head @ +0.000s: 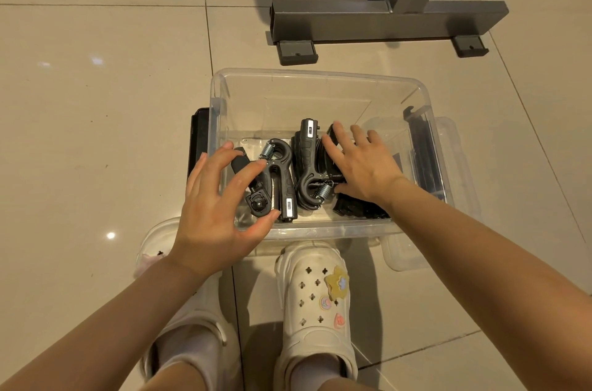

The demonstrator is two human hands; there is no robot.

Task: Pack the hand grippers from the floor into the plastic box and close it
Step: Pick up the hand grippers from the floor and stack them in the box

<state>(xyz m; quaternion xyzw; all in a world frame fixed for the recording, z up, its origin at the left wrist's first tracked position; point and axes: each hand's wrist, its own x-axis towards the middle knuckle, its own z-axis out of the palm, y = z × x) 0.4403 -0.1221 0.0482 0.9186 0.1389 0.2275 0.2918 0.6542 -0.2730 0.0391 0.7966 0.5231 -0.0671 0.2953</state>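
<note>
A: Where are your hands?
B: Your left hand [214,210] hovers spread wide over the near rim of the plastic box [320,78]. Your right hand [362,163] lies flat, fingers straight.
A: And the hand grippers [290,176]?
B: Inside the box, side by side.

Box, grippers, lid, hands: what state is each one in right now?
Box: open, on the floor, lid off.
Left gripper: lying flat in the box.
Middle gripper: lying flat in the box beside it.
Third gripper: in the box, mostly hidden under the right hand.
Lid: on the floor, partly under the box.
Left hand: open, fingers spread over the box.
Right hand: open, flat on a gripper.
</note>
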